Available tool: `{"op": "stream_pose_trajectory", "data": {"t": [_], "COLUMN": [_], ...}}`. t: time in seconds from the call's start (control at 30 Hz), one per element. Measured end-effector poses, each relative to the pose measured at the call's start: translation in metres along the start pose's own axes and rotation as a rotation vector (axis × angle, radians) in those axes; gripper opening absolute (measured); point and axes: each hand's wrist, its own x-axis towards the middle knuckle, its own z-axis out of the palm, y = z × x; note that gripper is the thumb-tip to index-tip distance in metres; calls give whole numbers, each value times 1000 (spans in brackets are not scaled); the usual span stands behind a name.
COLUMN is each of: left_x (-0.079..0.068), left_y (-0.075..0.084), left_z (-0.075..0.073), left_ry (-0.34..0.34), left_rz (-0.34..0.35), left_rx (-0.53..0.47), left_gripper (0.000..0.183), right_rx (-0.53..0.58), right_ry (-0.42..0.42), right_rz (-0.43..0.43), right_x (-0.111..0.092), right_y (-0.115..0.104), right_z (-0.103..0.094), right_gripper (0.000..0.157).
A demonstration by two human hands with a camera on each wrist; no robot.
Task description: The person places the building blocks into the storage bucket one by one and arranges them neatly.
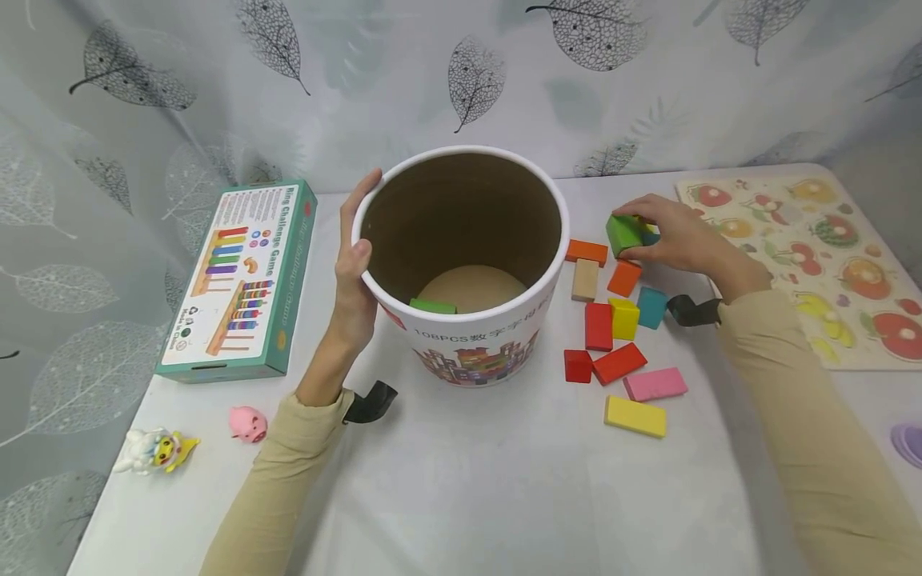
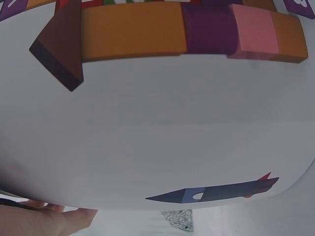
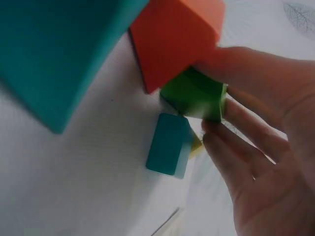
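A large white bucket [image 1: 497,340] with printed building pictures stands on the table in the head view. My left hand [image 1: 351,280] holds its left side, thumb at the rim and fingers along the outer wall. One green block [image 1: 434,306] lies inside on the bucket's floor. To the right, my right hand [image 1: 673,234] pinches another green block [image 1: 623,234] between thumb and fingers. In the right wrist view, a teal block [image 3: 167,147] and an orange block [image 3: 174,44] lie close by this green block [image 3: 194,96]. The printed bucket wall [image 2: 157,123] fills the left wrist view.
Several red blocks [image 1: 599,326], a yellow block [image 1: 635,416] and a pink block [image 1: 655,384] lie right of the bucket. A fruit puzzle board [image 1: 785,232] is at the far right. Left are a game box [image 1: 238,280], a pink pig [image 1: 248,424] and a small figurine [image 1: 154,451].
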Motion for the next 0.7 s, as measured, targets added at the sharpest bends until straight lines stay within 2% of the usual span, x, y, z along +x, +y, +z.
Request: {"op": "stream_pose_trajectory", "data": {"t": [0.2,0.37,0.5,0.7], "left_x": [0,0,0,0], "left_y": [0,0,0,1], "left_z": [0,0,0,1], "left_ry": [-4,-3,-20,-23], "left_rz": [-3,1,7,5], "left_rx": [4,-4,-8,-16], "left_gripper": [87,87,87,86], "right_rx": [-23,-48,-80,-53], "right_ry": [62,183,334,560], "right_rz": [35,33,-68,-332], "right_x": [-2,-11,-27,-54], "right_y": [0,-18,-48,-107], "right_z": [-2,-22,-46,-70], "right_gripper": [71,74,74,73]}}
